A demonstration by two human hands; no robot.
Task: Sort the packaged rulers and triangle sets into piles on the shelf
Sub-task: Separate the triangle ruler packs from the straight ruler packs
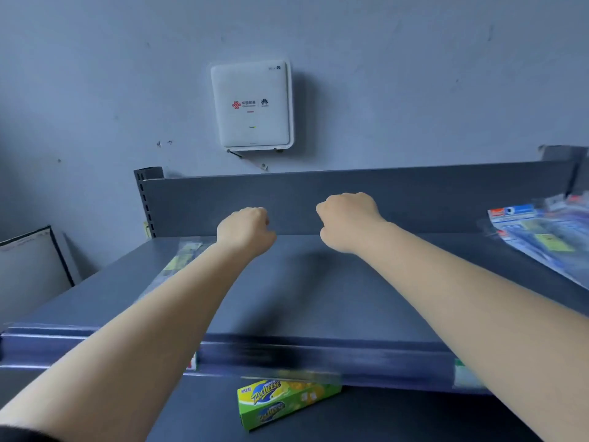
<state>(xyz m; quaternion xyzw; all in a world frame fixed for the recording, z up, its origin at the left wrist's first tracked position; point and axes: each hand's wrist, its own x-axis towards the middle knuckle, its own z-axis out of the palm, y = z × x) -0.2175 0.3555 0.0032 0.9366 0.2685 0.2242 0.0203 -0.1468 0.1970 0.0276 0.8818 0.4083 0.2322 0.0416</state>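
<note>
both fists empty over the shelf

the shelf lies under me. blue packets pile far right, one clear packet left. my left hand and right hand are clenched, holding nothing; i'd unclench first, then reach right.

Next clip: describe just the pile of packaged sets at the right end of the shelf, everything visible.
The pile of packaged sets lies flat at the right end of the dark shelf, near its back wall, running out of frame. They are clear, glossy plastic sleeves, overlapping and fanned loosely rather than squared up. Blue printed cards with red-and-white headers and yellow-green labels show through. Motion blur hides the contents. Neither hand touches them.
</note>
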